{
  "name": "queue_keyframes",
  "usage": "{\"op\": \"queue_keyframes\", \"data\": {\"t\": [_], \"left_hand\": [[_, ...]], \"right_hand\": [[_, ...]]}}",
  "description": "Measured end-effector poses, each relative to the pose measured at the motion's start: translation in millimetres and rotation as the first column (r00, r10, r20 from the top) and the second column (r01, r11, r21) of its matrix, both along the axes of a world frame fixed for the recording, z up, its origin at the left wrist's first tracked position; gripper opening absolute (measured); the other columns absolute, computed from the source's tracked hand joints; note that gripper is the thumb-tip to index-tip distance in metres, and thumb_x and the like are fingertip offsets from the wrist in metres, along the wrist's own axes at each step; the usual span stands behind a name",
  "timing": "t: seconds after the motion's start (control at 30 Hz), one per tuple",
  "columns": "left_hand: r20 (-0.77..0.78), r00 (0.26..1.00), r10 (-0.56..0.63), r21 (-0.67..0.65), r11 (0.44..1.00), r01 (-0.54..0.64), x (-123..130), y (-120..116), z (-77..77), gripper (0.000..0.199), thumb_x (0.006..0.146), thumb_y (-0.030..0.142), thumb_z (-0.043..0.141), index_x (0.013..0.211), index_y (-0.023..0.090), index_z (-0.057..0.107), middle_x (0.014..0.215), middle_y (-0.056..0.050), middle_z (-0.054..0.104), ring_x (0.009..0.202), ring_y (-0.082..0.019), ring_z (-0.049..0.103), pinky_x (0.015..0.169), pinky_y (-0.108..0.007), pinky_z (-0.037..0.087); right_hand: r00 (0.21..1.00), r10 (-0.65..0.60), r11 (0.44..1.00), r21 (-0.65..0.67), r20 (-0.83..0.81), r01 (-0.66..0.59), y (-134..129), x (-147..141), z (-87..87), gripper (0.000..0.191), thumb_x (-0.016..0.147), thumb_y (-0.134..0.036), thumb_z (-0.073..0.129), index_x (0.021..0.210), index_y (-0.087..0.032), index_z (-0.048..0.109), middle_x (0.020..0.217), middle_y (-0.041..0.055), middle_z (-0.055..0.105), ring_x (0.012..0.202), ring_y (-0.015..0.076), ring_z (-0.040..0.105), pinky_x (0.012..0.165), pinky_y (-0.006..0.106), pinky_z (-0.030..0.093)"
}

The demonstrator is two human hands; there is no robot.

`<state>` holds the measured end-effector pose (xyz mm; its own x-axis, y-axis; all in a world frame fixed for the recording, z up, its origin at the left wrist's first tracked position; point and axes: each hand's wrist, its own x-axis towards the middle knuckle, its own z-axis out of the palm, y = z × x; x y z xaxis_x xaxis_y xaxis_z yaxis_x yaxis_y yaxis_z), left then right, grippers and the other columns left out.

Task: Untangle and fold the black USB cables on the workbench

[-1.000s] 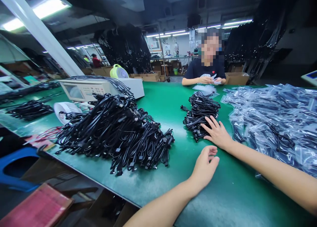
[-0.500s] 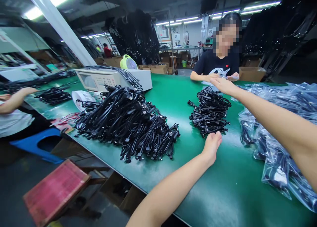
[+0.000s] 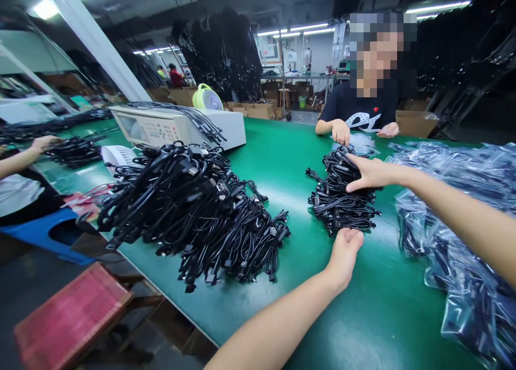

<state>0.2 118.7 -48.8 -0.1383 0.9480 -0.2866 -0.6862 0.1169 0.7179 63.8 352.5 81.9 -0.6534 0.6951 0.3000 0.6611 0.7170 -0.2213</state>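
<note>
A small stack of bundled black cables point(image 3: 338, 195) lies on the green table point(image 3: 278, 139). My right hand point(image 3: 368, 172) reaches over the stack's upper right side, thumb and fingers spread apart against the cables. At the stack's near edge is my left hand point(image 3: 345, 256), its fingers bent together; whether anything is between them is hidden. To the left spreads a much larger heap of black cable bundles point(image 3: 201, 208). Clear bags with dark cables inside point(image 3: 455, 198) cover the table's right side.
Across the table a person in a black shirt point(image 3: 358, 109) has one hand at the stack's far end, near clear bags. A beige instrument point(image 3: 155, 128), green fan point(image 3: 207, 97), red stool point(image 3: 74, 316) and another person's arm point(image 3: 20, 160) are at left.
My right hand has come down from near the other person's hands onto the cable stack, its fingers spreading. The person's hand has lowered to the stack's far end. The view has shifted slightly.
</note>
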Motion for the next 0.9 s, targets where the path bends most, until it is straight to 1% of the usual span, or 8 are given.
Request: {"op": "queue_keyframes", "data": {"t": [0.1, 0.2, 0.3, 0.37, 0.47, 0.53, 0.73, 0.9], "left_hand": [[-0.014, 1.000, -0.004, 0.006, 1.000, 0.004, -1, -1, 2.4, 0.050, 0.068, 0.042, 0.087, 0.101, 0.017, 0.058, 0.114, -0.011, 0.066, 0.122, -0.025, 0.061, 0.118, -0.045, 0.040], [-0.017, 1.000, -0.009, 0.012, 1.000, 0.010, -2, -2, 4.8, 0.049, 0.070, 0.040, 0.086, 0.101, 0.017, 0.056, 0.113, -0.011, 0.066, 0.120, -0.025, 0.062, 0.118, -0.045, 0.040], [-0.006, 1.000, -0.013, 0.015, 1.000, 0.013, -2, -2, 5.2, 0.048, 0.071, 0.039, 0.085, 0.102, 0.017, 0.056, 0.113, -0.011, 0.066, 0.119, -0.024, 0.062, 0.117, -0.044, 0.041], [0.002, 1.000, -0.016, 0.015, 1.000, 0.016, -2, -3, 4.8, 0.048, 0.071, 0.040, 0.085, 0.102, 0.017, 0.057, 0.112, -0.010, 0.065, 0.118, -0.023, 0.061, 0.117, -0.043, 0.040], [0.004, 1.000, -0.024, 0.022, 0.999, 0.024, -3, -4, 4.8, 0.046, 0.072, 0.043, 0.085, 0.098, 0.017, 0.058, 0.109, -0.009, 0.065, 0.117, -0.022, 0.060, 0.117, -0.043, 0.040], [0.001, 1.000, -0.027, 0.032, 0.999, 0.027, -3, -4, 5.2, 0.046, 0.072, 0.045, 0.085, 0.097, 0.017, 0.058, 0.108, -0.008, 0.064, 0.116, -0.022, 0.060, 0.117, -0.043, 0.040], [0.006, 1.000, -0.030, 0.048, 0.998, 0.029, -4, -2, 5.1, 0.050, 0.069, 0.050, 0.087, 0.095, 0.016, 0.060, 0.104, -0.007, 0.063, 0.114, -0.022, 0.059, 0.115, -0.042, 0.041], [0.025, 1.000, -0.007, 0.043, 0.999, 0.006, -6, 6, 3.7, 0.058, 0.064, 0.056, 0.089, 0.096, 0.016, 0.063, 0.104, -0.008, 0.065, 0.114, -0.023, 0.059, 0.114, -0.044, 0.040]], "right_hand": [[0.998, -0.013, 1.000, -0.009, 0.060, 0.014, -17, 3, -9.4, 0.058, 0.089, -0.043, 0.075, 0.138, -0.017, 0.057, 0.130, 0.0131, 0.067, 0.111, 0.0281, 0.067, 0.095, 0.049, 0.055], [0.997, -0.041, 0.999, 0.001, 0.060, 0.041, -16, 7, 3.8, 0.066, 0.075, -0.038, 0.082, 0.134, -0.016, 0.061, 0.115, 0.0118, 0.075, 0.101, 0.0314, 0.070, 0.088, 0.042, 0.055], [0.996, -0.091, 0.996, 0.026, 0.022, 0.090, 6, 16, 36.3, 0.047, 0.079, -0.036, 0.074, 0.121, -0.015, 0.068, 0.105, 0.0093, 0.076, 0.095, 0.0318, 0.070, 0.085, 0.040, 0.054], [0.992, -0.123, 0.991, 0.047, -0.007, 0.123, 28, 20, 56.6, 0.045, 0.082, -0.036, 0.071, 0.120, -0.012, 0.067, 0.107, 0.0114, 0.075, 0.099, 0.0330, 0.068, 0.089, 0.043, 0.052], [0.991, -0.131, 0.990, 0.039, -0.022, 0.132, 57, 15, 64.5, 0.052, 0.086, -0.032, 0.071, 0.132, -0.011, 0.060, 0.121, 0.0149, 0.070, 0.111, 0.0339, 0.064, 0.098, 0.047, 0.050], [0.994, -0.106, 0.994, -0.017, 0.004, 0.106, 70, 7, 51.0, 0.051, 0.089, -0.032, 0.073, 0.135, -0.013, 0.059, 0.128, 0.0136, 0.067, 0.115, 0.0309, 0.063, 0.100, 0.048, 0.051], [0.997, -0.040, 0.964, -0.260, 0.070, 0.057, 89, -2, -15.7, 0.037, 0.100, -0.040, 0.062, 0.130, -0.017, 0.063, 0.129, 0.0089, 0.065, 0.109, 0.0250, 0.068, 0.091, 0.046, 0.059], [0.997, -0.056, 0.953, -0.296, 0.051, 0.068, 108, 1, -36.2, 0.036, 0.099, -0.038, 0.064, 0.130, -0.020, 0.063, 0.132, 0.0098, 0.065, 0.110, 0.0243, 0.067, 0.092, 0.045, 0.058]]}}
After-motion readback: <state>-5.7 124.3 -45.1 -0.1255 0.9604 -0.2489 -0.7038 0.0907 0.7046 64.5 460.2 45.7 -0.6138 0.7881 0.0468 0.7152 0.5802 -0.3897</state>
